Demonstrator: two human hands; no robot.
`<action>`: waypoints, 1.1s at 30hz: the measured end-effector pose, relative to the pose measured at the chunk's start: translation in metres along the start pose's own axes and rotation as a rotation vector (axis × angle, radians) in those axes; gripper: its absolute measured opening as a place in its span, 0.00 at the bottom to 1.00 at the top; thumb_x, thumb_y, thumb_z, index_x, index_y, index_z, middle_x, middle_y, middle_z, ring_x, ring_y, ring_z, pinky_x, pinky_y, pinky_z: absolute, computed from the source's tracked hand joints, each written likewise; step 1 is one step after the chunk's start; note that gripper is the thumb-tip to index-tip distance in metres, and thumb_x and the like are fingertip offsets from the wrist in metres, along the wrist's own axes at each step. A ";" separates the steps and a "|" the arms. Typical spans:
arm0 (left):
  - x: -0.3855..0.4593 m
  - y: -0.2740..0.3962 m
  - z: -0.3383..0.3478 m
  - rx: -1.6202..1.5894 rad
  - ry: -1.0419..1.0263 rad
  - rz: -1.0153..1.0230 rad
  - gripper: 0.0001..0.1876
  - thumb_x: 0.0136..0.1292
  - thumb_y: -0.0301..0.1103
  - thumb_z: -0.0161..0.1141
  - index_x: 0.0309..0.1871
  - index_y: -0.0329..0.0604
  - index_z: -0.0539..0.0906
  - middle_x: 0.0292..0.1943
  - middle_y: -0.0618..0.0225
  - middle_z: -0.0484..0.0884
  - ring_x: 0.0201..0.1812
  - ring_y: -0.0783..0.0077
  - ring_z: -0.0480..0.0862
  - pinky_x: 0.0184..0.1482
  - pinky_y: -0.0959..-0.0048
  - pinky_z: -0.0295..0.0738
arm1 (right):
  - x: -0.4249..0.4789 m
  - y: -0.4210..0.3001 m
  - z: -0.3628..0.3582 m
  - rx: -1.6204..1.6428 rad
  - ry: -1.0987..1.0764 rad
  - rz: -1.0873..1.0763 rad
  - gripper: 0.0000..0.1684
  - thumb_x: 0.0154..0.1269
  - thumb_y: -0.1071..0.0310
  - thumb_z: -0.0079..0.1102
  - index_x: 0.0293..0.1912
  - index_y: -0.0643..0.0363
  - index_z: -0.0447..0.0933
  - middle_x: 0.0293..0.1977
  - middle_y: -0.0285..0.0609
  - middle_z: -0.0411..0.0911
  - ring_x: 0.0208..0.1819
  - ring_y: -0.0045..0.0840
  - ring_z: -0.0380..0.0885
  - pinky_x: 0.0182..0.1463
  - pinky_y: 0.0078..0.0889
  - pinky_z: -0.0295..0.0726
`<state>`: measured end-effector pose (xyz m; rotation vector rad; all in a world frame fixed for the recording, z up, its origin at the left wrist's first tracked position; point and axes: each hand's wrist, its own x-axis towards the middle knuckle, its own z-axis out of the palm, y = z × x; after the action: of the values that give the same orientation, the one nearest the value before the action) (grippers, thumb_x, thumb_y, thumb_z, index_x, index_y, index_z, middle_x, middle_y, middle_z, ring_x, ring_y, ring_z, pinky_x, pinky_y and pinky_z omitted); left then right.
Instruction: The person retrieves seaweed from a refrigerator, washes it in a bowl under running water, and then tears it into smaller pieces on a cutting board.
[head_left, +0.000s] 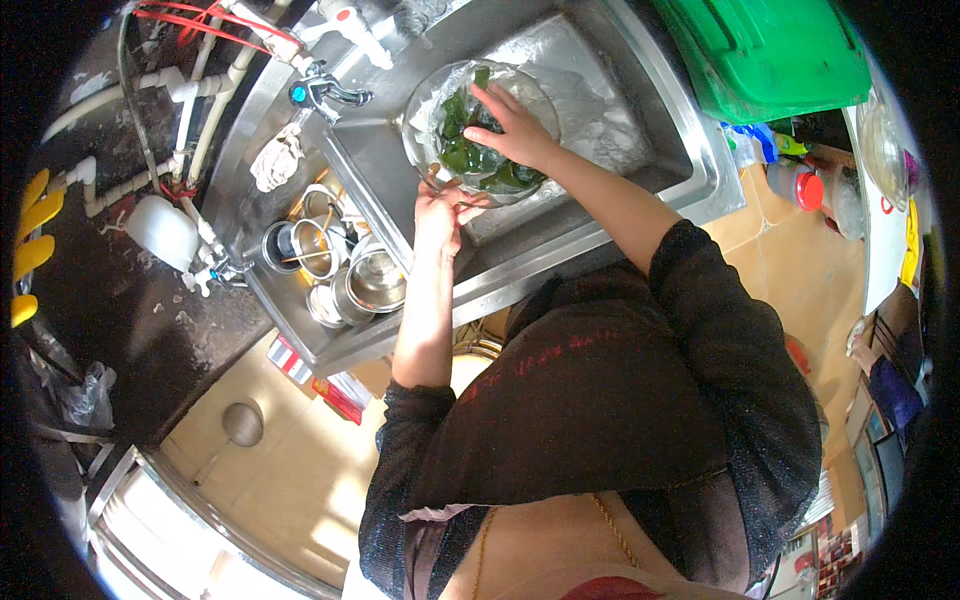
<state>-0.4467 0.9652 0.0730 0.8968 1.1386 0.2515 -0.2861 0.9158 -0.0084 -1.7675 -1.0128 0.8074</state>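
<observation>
A clear glass bowl (551, 105) is held over the right basin of a stainless-steel sink (660, 90). Dark green cut pieces (454, 154), seemingly a leafy vegetable or seaweed, lie wet inside it. My left hand (444, 214) grips the bowl at its near-left side, with some fingers hidden behind the glass. Above the contents is my right hand (517, 127), palm down with its fingers apart. Its fingertips are over the green pieces, and I cannot tell whether they touch them.
The left basin holds several metal cups and bowls (375, 277) with chopsticks. A crumpled white cloth (277, 159) hangs on the sink's edge. Taps (322, 91) project over the sink from the left. A green plastic bin (780, 60) stands at the right, near a red-lidded jar (808, 190).
</observation>
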 end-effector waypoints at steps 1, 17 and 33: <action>0.000 0.003 0.003 0.022 0.002 -0.003 0.34 0.49 0.16 0.44 0.62 0.36 0.48 0.42 0.47 0.70 0.31 0.50 0.81 0.31 0.64 0.83 | 0.001 0.000 0.000 -0.005 0.014 -0.001 0.43 0.53 0.41 0.56 0.64 0.46 0.53 0.64 0.51 0.49 0.64 0.46 0.52 0.63 0.40 0.57; 0.012 0.001 0.009 -0.119 -0.195 -0.036 0.27 0.47 0.16 0.44 0.56 0.35 0.58 0.47 0.44 0.70 0.38 0.49 0.81 0.40 0.61 0.82 | -0.013 -0.046 -0.041 -0.121 -0.261 -0.216 0.18 0.63 0.54 0.46 0.43 0.55 0.73 0.53 0.45 0.69 0.56 0.36 0.66 0.57 0.36 0.65; 0.011 0.002 0.005 -0.127 -0.215 0.002 0.31 0.47 0.16 0.45 0.59 0.38 0.59 0.38 0.49 0.77 0.36 0.54 0.82 0.40 0.60 0.81 | -0.006 -0.054 -0.048 -0.108 -0.339 -0.431 0.20 0.64 0.56 0.43 0.51 0.57 0.70 0.56 0.44 0.66 0.56 0.36 0.66 0.59 0.36 0.63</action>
<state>-0.4375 0.9706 0.0674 0.7925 0.9131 0.2209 -0.2632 0.9051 0.0594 -1.4440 -1.6212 0.7973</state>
